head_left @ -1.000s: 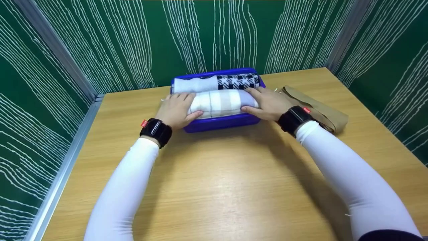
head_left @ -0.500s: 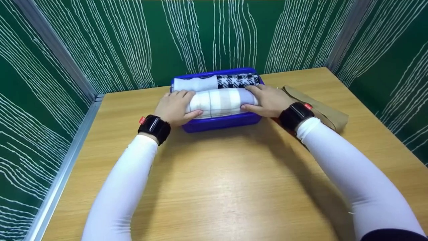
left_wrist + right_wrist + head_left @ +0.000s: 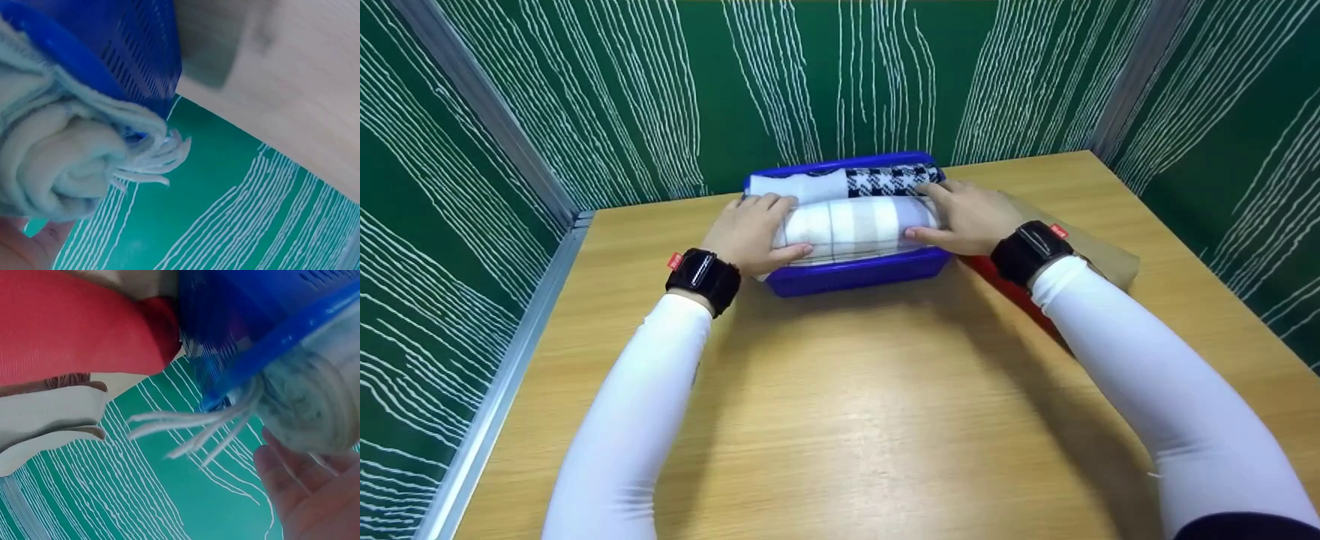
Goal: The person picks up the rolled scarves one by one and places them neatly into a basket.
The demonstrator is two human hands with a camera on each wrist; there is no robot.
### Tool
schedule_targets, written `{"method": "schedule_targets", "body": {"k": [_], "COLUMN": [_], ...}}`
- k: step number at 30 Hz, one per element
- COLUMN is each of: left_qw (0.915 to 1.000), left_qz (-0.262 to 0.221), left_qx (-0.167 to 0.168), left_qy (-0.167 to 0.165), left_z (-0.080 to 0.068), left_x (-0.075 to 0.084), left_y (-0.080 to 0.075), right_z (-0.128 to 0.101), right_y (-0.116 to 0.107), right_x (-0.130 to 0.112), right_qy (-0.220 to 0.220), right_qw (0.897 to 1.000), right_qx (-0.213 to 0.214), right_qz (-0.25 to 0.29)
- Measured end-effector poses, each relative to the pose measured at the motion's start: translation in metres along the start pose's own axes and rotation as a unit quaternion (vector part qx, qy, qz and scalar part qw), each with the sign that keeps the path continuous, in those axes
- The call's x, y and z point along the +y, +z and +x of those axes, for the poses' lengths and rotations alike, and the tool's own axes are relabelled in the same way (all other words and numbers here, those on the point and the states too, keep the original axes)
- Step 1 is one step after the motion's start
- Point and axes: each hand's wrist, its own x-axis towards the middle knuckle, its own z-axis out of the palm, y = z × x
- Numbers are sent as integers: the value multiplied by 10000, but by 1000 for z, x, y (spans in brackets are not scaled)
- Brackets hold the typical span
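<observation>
A rolled plaid scarf [image 3: 847, 229] in white, beige and pale purple lies along the near side of a blue plastic basket [image 3: 862, 276]. My left hand [image 3: 746, 232] holds its left end, thumb on the near side and fingers over the top. At the other end my right hand [image 3: 967, 217] grips the roll the same way. Both wrist views show the coiled scarf ends [image 3: 62, 157] bulging at the basket rim, with white fringe [image 3: 191, 430] hanging out. Behind this roll in the basket lie a white roll [image 3: 802, 186] and a black-and-white houndstooth roll [image 3: 892, 180].
Right of the basket, a folded tan cloth [image 3: 1099, 251] and a red piece [image 3: 1009, 289] lie on the wooden table [image 3: 840, 405], partly hidden by my right forearm. Green panels [image 3: 870, 75] with white lines stand close behind the basket and at both sides.
Both hands have shifted slightly outward and away from me, staying at the scarf's ends. More of the red piece shows under my right wrist. The basket has stayed in place.
</observation>
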Motion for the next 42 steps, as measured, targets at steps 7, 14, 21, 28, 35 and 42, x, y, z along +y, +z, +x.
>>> {"method": "schedule_targets", "body": {"k": [7,14,21,28,35,42], "left_qw": [9999,9998,9996,9991,9986,9979], "left_qz": [-42,-60,-158,-188,-233,-278], "left_qx": [73,76,117,191,236,301], "left_qy": [92,144,207,334,412,509], "left_z": [2,6,9,11,14,18], "left_x": [6,12,16,23,31,39], "left_y": [-10,-15,-18,-19,-19,-15], "right_z": [-5,-9,-17,-25,-35,-43], "right_y": [-11,-17,-25,-31,-33,-36], "right_x": [1,3,4,8,14,21], "right_qy": [8,-64,35,199,339,367], "right_qw": [10000,9997,9994,9994,9989,9987], "right_qx": [24,221,338,295,296,302], "right_qz": [-45,-46,-20,33,132,193]}}
